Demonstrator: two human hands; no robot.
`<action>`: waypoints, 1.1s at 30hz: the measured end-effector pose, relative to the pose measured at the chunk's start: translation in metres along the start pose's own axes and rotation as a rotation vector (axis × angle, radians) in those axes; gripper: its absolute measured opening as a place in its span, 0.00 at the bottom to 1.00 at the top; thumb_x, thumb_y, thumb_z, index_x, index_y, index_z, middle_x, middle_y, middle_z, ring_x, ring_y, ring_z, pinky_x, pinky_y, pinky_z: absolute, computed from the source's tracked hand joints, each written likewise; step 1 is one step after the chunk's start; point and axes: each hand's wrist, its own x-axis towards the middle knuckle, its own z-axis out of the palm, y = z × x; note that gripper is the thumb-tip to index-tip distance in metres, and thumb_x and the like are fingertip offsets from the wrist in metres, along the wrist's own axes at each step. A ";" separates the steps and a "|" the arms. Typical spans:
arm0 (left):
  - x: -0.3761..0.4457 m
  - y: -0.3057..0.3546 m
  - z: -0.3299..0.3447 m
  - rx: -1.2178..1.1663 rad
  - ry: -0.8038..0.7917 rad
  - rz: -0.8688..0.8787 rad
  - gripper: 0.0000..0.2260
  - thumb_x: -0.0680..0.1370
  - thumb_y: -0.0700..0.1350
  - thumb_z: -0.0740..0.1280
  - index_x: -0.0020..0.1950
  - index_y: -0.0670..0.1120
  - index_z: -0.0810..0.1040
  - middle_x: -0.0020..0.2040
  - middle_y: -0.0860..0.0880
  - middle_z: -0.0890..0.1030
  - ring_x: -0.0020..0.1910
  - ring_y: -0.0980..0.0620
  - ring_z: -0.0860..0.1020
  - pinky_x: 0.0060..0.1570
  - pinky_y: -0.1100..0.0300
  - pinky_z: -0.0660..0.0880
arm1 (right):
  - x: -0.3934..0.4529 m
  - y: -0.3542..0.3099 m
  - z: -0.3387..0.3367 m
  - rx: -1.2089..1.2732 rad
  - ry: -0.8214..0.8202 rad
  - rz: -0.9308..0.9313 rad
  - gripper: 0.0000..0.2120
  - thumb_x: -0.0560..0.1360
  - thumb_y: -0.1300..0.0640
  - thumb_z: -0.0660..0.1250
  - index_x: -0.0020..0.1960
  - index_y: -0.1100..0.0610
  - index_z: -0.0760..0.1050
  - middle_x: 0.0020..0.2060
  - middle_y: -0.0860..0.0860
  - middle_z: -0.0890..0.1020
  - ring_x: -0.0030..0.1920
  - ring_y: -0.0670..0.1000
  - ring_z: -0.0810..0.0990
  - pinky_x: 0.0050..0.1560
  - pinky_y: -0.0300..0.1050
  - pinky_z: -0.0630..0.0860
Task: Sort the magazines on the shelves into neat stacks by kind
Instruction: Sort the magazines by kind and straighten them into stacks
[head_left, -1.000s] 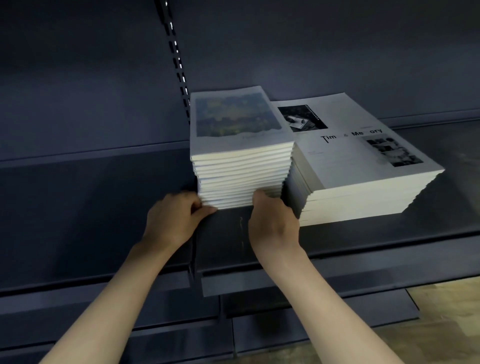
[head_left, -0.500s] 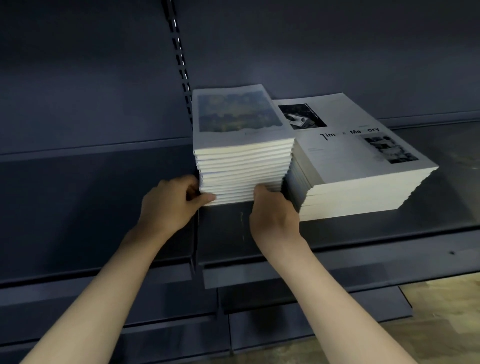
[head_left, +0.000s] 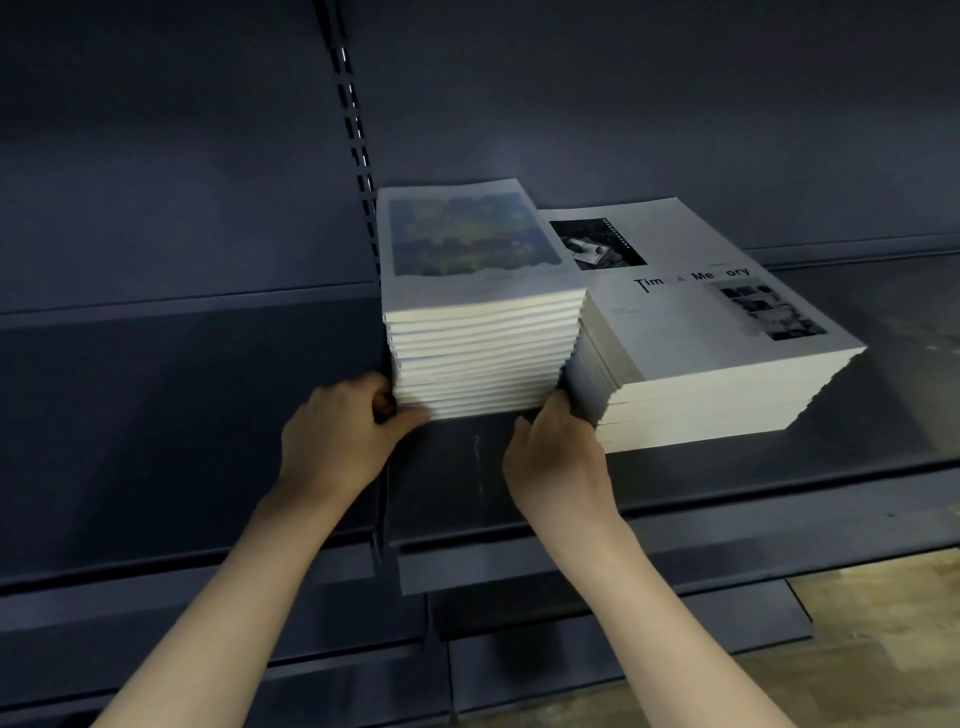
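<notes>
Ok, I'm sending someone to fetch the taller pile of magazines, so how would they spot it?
On the dark shelf, two stacks sit side by side just right of the slotted upright. Take the left stack, gripped by both hands. Its cover shows a blue-green painting; the lower neighbour has black-and-white photos.

Two white magazine stacks (head_left: 483, 358) (head_left: 696, 395) — side by side, touching.

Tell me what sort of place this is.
Probably a shop or stockroom: dark metal shelving on a slotted upright, with two stacks of identical magazines, colour-cover stack and Time & Memory stack, many copies each.
</notes>
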 end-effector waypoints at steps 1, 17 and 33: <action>-0.001 0.001 0.001 -0.008 -0.001 -0.004 0.16 0.71 0.59 0.69 0.48 0.47 0.81 0.46 0.52 0.82 0.44 0.50 0.79 0.39 0.58 0.73 | 0.000 0.002 0.001 0.026 0.021 -0.008 0.15 0.82 0.56 0.53 0.66 0.61 0.62 0.56 0.57 0.76 0.54 0.57 0.78 0.41 0.42 0.66; 0.000 0.012 -0.007 0.005 -0.026 -0.014 0.22 0.69 0.65 0.67 0.45 0.47 0.82 0.42 0.51 0.83 0.38 0.53 0.76 0.32 0.60 0.69 | 0.013 0.003 0.003 0.037 0.076 -0.041 0.13 0.81 0.58 0.53 0.62 0.63 0.66 0.51 0.58 0.78 0.49 0.56 0.79 0.38 0.41 0.69; 0.008 0.021 -0.028 -0.082 0.076 0.000 0.17 0.69 0.62 0.69 0.46 0.49 0.80 0.41 0.53 0.83 0.42 0.50 0.80 0.38 0.56 0.74 | 0.017 -0.011 -0.022 -0.098 -0.135 0.021 0.10 0.80 0.60 0.55 0.41 0.58 0.68 0.45 0.56 0.74 0.53 0.56 0.78 0.37 0.39 0.64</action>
